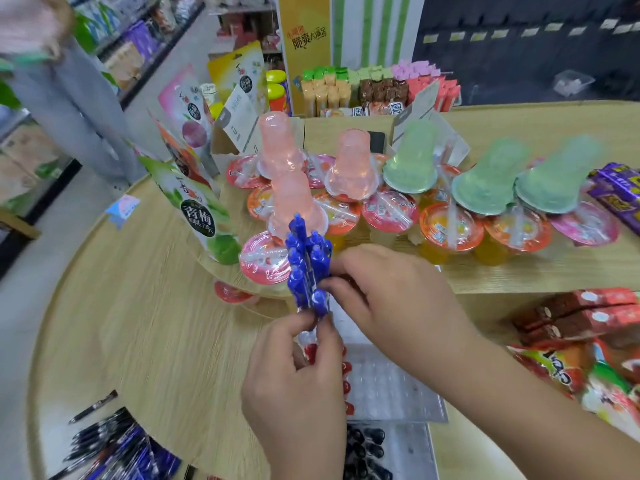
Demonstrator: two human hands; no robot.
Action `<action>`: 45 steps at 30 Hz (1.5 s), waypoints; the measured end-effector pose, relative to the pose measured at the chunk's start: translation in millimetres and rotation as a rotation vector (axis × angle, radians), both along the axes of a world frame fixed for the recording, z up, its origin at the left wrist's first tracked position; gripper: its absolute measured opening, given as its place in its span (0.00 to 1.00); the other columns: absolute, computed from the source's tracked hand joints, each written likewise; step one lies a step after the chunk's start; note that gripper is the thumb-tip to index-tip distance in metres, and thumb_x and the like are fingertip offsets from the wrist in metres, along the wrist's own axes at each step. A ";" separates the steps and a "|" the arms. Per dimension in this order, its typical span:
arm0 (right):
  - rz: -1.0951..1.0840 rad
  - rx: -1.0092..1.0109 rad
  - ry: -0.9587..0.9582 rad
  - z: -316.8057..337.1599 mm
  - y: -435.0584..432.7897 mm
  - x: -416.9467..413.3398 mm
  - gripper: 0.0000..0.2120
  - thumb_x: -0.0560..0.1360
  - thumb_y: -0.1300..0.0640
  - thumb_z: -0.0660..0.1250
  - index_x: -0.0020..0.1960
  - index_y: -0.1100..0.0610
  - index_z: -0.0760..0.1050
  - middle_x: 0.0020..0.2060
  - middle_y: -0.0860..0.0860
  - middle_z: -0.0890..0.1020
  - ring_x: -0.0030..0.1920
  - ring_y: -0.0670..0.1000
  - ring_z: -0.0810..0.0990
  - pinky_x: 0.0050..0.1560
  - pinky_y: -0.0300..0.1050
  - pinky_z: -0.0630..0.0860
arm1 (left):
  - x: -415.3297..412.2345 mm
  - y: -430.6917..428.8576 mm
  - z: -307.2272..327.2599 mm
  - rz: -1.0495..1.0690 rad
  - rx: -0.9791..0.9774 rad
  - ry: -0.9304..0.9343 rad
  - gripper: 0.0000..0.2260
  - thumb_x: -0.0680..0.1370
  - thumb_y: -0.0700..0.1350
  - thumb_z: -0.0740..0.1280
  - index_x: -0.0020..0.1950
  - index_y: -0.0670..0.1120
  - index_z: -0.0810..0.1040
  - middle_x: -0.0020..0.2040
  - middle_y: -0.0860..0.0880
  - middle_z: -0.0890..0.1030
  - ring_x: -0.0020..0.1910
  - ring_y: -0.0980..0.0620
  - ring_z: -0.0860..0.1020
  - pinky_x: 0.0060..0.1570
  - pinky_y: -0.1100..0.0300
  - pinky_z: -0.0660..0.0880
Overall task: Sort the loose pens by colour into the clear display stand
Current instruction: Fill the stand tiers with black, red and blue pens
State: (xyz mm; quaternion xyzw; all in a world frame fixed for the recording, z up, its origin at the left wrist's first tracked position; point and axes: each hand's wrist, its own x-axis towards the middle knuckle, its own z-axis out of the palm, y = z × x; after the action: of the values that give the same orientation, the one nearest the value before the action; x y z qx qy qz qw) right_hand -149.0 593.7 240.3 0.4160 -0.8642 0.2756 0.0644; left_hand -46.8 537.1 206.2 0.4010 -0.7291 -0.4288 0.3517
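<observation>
Your bundle of blue pens (306,268) stands upright just above the far end of the clear display stand (391,386). Your left hand (294,386) is clamped round the lower ends, and your right hand (391,299) pinches the side of the bundle with thumb and fingertips. The caps sit at uneven heights, so I judge the bundle loosely packed. If your left hand eases while the right draws a pen out, several could slide free and drop among the red pens (346,375) already in the stand, mixing the colours. They could also roll off toward the jelly cups (388,211) on the raised shelf beyond the stand. The stand's holes look close-set, so a pen pushed in at a slant may catch a neighbour. The black pens (363,448) fill the near end of the stand, partly hidden by your left hand. The stand lies on a pale wood-grain desk (156,323) with a curved raised edge. Left of the stand and well apart from it lies the heap of loose pens (114,448), dark and blue mixed, with one black pen (93,407) lying by itself beside the heap. Right of the stand lie snack packets (571,358). This is a shop: beyond the stand, to the left, run stocked shelves along an aisle, where another person (69,91) stands.
</observation>
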 end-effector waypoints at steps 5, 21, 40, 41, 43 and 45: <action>0.008 -0.035 -0.102 0.7 3.3 0.0 0.10 0.76 0.48 0.60 0.46 0.50 0.78 0.36 0.44 0.78 0.37 0.46 0.74 0.34 0.40 0.66 | 0.6 -1.8 1.1 -0.061 -0.105 -0.041 0.11 0.69 0.42 0.79 0.36 0.55 0.80 0.25 0.58 0.66 0.30 0.68 0.73 0.31 0.81 0.65; -0.125 0.053 -0.286 -1.6 14.5 9.5 0.05 0.76 0.47 0.65 0.49 0.45 0.79 0.43 0.39 0.81 0.40 0.41 0.78 0.43 0.44 0.76 | 14.8 -17.2 -17.0 -0.133 -0.145 -0.117 0.05 0.71 0.49 0.76 0.42 0.58 0.83 0.35 0.59 0.77 0.33 0.58 0.72 0.33 0.67 0.66; -0.067 0.262 -0.761 -222.7 42.4 257.2 0.08 0.75 0.39 0.57 0.43 0.37 0.74 0.40 0.37 0.79 0.40 0.39 0.78 0.39 0.35 0.75 | 256.0 -84.8 -165.0 0.012 0.200 -0.474 0.08 0.75 0.47 0.73 0.44 0.61 0.79 0.39 0.58 0.80 0.36 0.56 0.76 0.38 0.63 0.73; -0.085 0.297 -0.774 -240.2 38.1 261.6 0.07 0.76 0.40 0.58 0.45 0.37 0.74 0.41 0.37 0.79 0.40 0.39 0.78 0.40 0.35 0.75 | 262.4 -83.4 -178.6 0.001 0.229 -0.503 0.07 0.75 0.47 0.73 0.45 0.60 0.80 0.40 0.59 0.81 0.37 0.58 0.76 0.39 0.65 0.72; -0.122 0.370 -0.780 -276.5 28.1 270.9 0.06 0.78 0.43 0.61 0.48 0.39 0.76 0.41 0.38 0.79 0.40 0.38 0.77 0.40 0.34 0.75 | 277.4 -80.4 -211.4 -0.048 0.275 -0.587 0.04 0.76 0.48 0.72 0.49 0.57 0.81 0.43 0.61 0.80 0.40 0.62 0.77 0.40 0.68 0.72; -0.153 0.419 -0.766 -307.0 18.8 276.3 0.04 0.78 0.44 0.62 0.49 0.39 0.76 0.40 0.38 0.79 0.38 0.38 0.77 0.37 0.34 0.75 | 287.4 -76.6 -243.6 -0.147 0.310 -0.676 0.05 0.76 0.51 0.71 0.52 0.58 0.80 0.47 0.61 0.80 0.44 0.64 0.77 0.46 0.63 0.77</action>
State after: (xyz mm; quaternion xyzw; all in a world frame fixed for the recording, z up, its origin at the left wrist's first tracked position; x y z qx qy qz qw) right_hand 127.3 612.5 -66.7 0.2228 -0.8912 0.2233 -0.3260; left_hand 240.5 460.5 -37.4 0.5148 -0.7574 -0.4017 -0.0051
